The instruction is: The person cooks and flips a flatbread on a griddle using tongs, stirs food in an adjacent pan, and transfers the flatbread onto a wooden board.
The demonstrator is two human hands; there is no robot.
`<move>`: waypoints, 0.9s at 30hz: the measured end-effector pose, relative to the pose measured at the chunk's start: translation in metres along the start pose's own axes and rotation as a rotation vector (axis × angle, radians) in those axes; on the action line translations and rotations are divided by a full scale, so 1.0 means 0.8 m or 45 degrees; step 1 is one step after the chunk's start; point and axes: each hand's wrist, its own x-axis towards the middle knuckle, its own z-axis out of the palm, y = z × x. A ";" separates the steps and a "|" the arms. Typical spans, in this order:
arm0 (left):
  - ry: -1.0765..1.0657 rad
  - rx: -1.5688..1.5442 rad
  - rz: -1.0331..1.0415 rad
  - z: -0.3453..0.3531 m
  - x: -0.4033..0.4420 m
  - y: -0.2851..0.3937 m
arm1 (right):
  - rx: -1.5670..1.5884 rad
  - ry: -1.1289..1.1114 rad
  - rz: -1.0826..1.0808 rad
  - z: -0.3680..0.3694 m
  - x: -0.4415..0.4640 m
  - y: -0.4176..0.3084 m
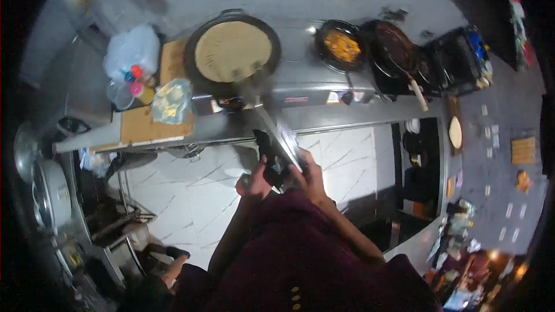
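Note:
My right hand (pixel 311 176) is closed around a pair of long metal tongs (pixel 270 124), blurred by motion. The tips of the tongs reach the near edge of a wide, pale flatbread (pixel 231 52) lying on a round black griddle (pixel 193 72). My left hand (pixel 255 183) is beside the right, close to my body, its thumb up against a crumpled black cloth-like thing (pixel 266 145). That hand seems to grip the black thing, though its fingers are partly hidden.
A black pan (pixel 318 52) with orange food and a dark wooden-handled pan (pixel 396 49) stand right of the griddle. At left are a plastic bag (pixel 171 101), cardboard (pixel 136 130) and bottles (pixel 139 89). Another flatbread (pixel 455 133) lies on the right-hand counter. White tiles (pixel 185 196) cover the floor.

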 end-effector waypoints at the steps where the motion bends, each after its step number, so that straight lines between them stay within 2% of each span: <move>1: -0.029 0.127 0.022 0.028 -0.011 -0.003 | -0.315 -0.013 0.011 -0.001 0.004 0.005; 3: -0.078 0.143 0.067 0.019 -0.009 -0.011 | -0.333 0.029 -0.168 0.003 0.007 0.003; 4: -0.100 0.151 0.099 0.022 -0.007 -0.011 | -0.300 -0.014 -0.069 0.004 0.007 -0.003; 5: 0.017 0.194 0.211 0.027 -0.006 -0.017 | -0.335 -0.075 -0.010 0.003 0.005 -0.011; 7: 0.092 0.218 0.249 -0.027 0.003 -0.030 | -0.401 -0.203 0.110 0.002 0.002 -0.027; 8: 0.134 0.228 0.270 -0.045 0.006 -0.035 | -0.326 -0.202 0.016 0.005 0.002 -0.021; 9: 0.145 0.321 0.326 -0.009 -0.016 -0.020 | -0.254 -0.203 -0.081 0.011 0.001 -0.010; 10: 0.259 0.161 0.290 -0.023 -0.015 -0.021 | -0.179 -0.205 -0.179 0.015 0.001 -0.006; 11: 0.094 0.184 0.199 -0.040 -0.017 -0.011 | -0.098 -0.284 -0.029 0.016 0.000 -0.003; 13: -0.002 0.280 0.237 -0.018 -0.019 0.000 | -0.154 -0.229 -0.295 0.021 0.006 0.006; 16: 0.166 0.515 0.517 0.038 -0.031 0.005 | -0.073 -0.422 -0.157 0.007 0.004 0.006; 17: 0.194 0.601 0.545 0.046 -0.032 0.009 | -0.101 -0.435 -0.226 0.002 0.003 0.010; 19: 0.302 0.680 0.605 0.073 -0.036 0.013 | -0.071 -0.452 -0.180 -0.021 0.010 0.027; 21: 0.459 0.640 0.630 0.081 -0.040 0.014 | 0.059 -0.460 0.050 -0.082 0.042 0.083; 22: 0.535 0.603 0.631 0.072 -0.042 0.014 | 0.607 -0.303 0.025 -0.121 0.077 0.158; 23: 0.464 0.566 0.638 0.053 -0.041 0.017 | 0.158 0.038 -0.156 -0.163 0.108 0.187; 24: 0.449 0.571 0.612 0.038 -0.046 0.021 | -0.327 0.426 -0.200 -0.204 0.139 0.213; 25: 0.435 0.573 0.585 0.025 -0.053 0.024 | -0.793 0.674 -0.127 -0.220 0.152 0.153; 26: 0.424 0.575 0.558 0.011 -0.059 0.027 | -0.938 0.779 -0.126 -0.240 0.173 0.156; 27: 0.484 0.565 0.536 -0.004 -0.059 0.027 | -1.002 0.746 -0.070 -0.258 0.192 0.166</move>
